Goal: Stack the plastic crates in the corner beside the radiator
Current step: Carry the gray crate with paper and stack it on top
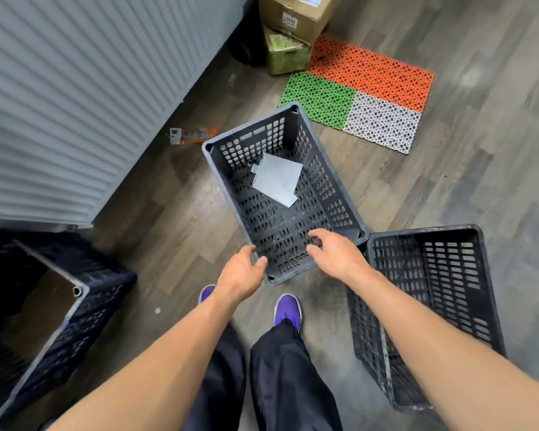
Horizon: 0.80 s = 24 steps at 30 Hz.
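Observation:
A dark grey perforated crate [330, 181] stands on the floor straight ahead, with sheets of paper [279, 178] lying in it. My left hand [241, 272] is at the near left corner of its rim, fingers curled but apart. My right hand [333, 253] hovers over the near end of the rim with fingers spread. Neither hand visibly grips it. A second black crate [448, 275] stands at my right, touching the first at a corner. A third dark crate [100, 306] with a cardboard sheet inside sits at the lower left, beside the end of the grey radiator [59, 104].
Cardboard boxes [293, 17] and a green box [287, 52] are stacked at the far end of the radiator. Orange, green and white perforated mats [364, 94] lie on the wood floor beyond the crate. A small orange item [193, 135] lies by the radiator. My purple shoes [288, 311] stand below.

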{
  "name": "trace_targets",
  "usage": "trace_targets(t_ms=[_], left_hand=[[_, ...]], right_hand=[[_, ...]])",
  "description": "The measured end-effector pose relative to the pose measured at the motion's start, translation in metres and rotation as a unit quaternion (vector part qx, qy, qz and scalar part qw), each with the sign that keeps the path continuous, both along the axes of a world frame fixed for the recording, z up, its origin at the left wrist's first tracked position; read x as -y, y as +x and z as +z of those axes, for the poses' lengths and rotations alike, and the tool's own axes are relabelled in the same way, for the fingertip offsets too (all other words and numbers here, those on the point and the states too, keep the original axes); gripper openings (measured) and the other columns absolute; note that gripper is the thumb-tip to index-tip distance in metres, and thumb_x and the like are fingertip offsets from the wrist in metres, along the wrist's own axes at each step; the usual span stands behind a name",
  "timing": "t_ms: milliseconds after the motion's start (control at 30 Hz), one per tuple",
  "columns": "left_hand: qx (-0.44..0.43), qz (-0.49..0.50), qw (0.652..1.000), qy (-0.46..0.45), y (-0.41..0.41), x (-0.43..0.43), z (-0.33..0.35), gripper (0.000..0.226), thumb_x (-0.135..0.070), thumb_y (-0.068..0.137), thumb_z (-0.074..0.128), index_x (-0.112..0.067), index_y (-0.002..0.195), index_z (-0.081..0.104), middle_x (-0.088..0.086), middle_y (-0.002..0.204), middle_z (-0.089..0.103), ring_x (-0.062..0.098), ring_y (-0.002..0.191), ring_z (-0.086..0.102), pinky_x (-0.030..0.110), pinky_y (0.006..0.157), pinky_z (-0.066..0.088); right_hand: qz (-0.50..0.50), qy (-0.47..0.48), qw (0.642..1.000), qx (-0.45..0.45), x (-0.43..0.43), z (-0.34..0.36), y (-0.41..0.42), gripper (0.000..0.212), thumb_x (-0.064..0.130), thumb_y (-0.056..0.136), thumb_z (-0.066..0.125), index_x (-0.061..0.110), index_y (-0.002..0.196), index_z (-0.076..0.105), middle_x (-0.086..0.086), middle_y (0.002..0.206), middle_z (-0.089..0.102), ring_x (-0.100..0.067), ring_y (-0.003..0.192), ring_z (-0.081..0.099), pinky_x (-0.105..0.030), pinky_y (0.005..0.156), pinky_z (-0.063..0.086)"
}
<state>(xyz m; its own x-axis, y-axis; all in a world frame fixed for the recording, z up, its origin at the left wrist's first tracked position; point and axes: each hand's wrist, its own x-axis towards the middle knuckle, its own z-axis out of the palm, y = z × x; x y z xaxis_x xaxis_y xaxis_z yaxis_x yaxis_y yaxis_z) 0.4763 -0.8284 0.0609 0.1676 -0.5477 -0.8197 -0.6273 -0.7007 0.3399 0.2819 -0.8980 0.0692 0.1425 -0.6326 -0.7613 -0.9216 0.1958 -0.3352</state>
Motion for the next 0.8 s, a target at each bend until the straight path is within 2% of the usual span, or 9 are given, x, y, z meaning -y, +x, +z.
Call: trace_targets(t_ms=[133, 300, 467, 567, 700, 800], left_hand=[[0.011, -0.023, 1.0, 0.015, 0.004, 0.013, -0.014, 0.055, -0.041, 0.099, 0.044, -0.018, 0.148, 0.035, 0.011, 0.144, 0.051, 0.029, 0.132, 0.048, 0.035, 0.108, 0.037], [0.034, -0.109, 0.993, -0.001, 0.019, 0.037, -0.046, 0.057, -0.037, 0.099, 0.044, -0.014, 0.15, 0.03, 0.014, 0.144, 0.049, 0.03, 0.132, 0.047, 0.038, 0.107, 0.039], [0.007, -0.079, 0.997, 0.021, 0.028, 0.066, -0.078, 0.063, -0.038, 0.099, 0.046, -0.011, 0.152, 0.026, 0.018, 0.146, 0.047, 0.03, 0.134, 0.046, 0.038, 0.108, 0.038], [0.009, -0.057, 0.998, 0.033, 0.038, 0.081, -0.102, 0.064, -0.035, 0.099, 0.046, -0.007, 0.152, 0.024, 0.019, 0.146, 0.046, 0.032, 0.134, 0.045, 0.039, 0.108, 0.037], [0.042, -0.06, 0.997, 0.04, 0.054, 0.093, -0.129, 0.057, -0.032, 0.098, 0.047, -0.001, 0.143, 0.031, 0.023, 0.14, 0.05, 0.038, 0.127, 0.049, 0.041, 0.102, 0.04], [0.054, -0.065, 0.996, 0.04, 0.063, 0.095, -0.147, 0.046, -0.033, 0.097, 0.049, -0.002, 0.129, 0.038, 0.023, 0.128, 0.056, 0.039, 0.115, 0.055, 0.043, 0.093, 0.045]], right_hand=[[-0.005, -0.001, 1.0, -0.013, 0.009, -0.015, -0.016, 0.046, 0.033, 0.098, 0.047, 0.025, 0.143, 0.045, -0.003, 0.139, 0.056, -0.025, 0.126, 0.052, -0.042, 0.104, 0.043], [-0.02, 0.005, 0.999, -0.04, 0.03, -0.043, -0.024, 0.047, 0.033, 0.098, 0.048, 0.025, 0.144, 0.044, -0.005, 0.136, 0.058, -0.026, 0.123, 0.055, -0.042, 0.101, 0.045], [-0.047, 0.007, 0.997, -0.054, 0.059, -0.064, -0.012, 0.047, 0.033, 0.098, 0.048, 0.026, 0.145, 0.044, -0.001, 0.128, 0.063, -0.024, 0.118, 0.058, -0.042, 0.098, 0.047], [-0.044, 0.002, 0.997, -0.062, 0.079, -0.084, -0.003, 0.048, 0.035, 0.098, 0.049, 0.026, 0.145, 0.043, -0.002, 0.135, 0.058, -0.024, 0.122, 0.055, -0.042, 0.1, 0.046], [-0.046, -0.01, 0.996, -0.081, 0.1, -0.109, 0.0, 0.049, 0.034, 0.098, 0.05, 0.025, 0.146, 0.042, -0.003, 0.144, 0.051, -0.025, 0.129, 0.05, -0.042, 0.104, 0.043], [-0.049, -0.022, 0.993, -0.102, 0.109, -0.126, -0.003, 0.053, 0.032, 0.098, 0.051, 0.022, 0.148, 0.038, -0.007, 0.146, 0.046, -0.028, 0.132, 0.046, -0.044, 0.106, 0.041]])
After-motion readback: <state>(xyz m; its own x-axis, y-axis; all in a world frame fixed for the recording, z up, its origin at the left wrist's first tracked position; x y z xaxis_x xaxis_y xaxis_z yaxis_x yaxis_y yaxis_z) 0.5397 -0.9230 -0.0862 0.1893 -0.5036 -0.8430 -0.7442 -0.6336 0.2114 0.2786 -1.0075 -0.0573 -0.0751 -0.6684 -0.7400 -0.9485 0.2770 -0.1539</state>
